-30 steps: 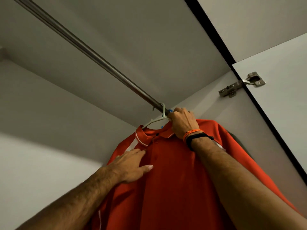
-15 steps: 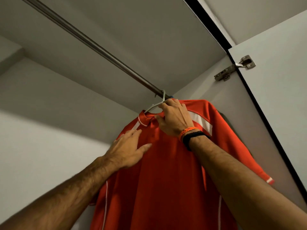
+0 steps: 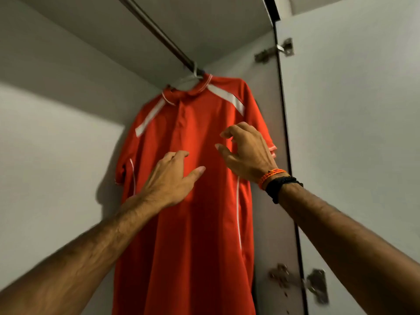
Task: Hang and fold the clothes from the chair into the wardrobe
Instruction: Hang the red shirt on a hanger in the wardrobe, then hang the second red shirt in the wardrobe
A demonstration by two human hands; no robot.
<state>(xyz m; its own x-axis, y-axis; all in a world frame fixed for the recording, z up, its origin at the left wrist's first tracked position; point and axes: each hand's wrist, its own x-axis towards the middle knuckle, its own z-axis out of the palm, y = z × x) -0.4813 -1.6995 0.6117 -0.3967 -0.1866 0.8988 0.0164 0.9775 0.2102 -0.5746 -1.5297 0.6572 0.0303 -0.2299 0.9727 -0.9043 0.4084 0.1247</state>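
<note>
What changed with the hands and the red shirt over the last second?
The right hand let go of the hanger and dropped to chest height, empty. The left hand slid lower on the red shirt. The shirt stayed hung on the rail.

A red polo shirt (image 3: pixel 186 201) with white stripes hangs on a hanger (image 3: pixel 189 79) from the wardrobe rail (image 3: pixel 159 35).

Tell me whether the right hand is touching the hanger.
Apart. The head view shows the right hand down in front of the red shirt's chest, fingers loosely curled, while the hanger sits on the rail well above it.
</note>
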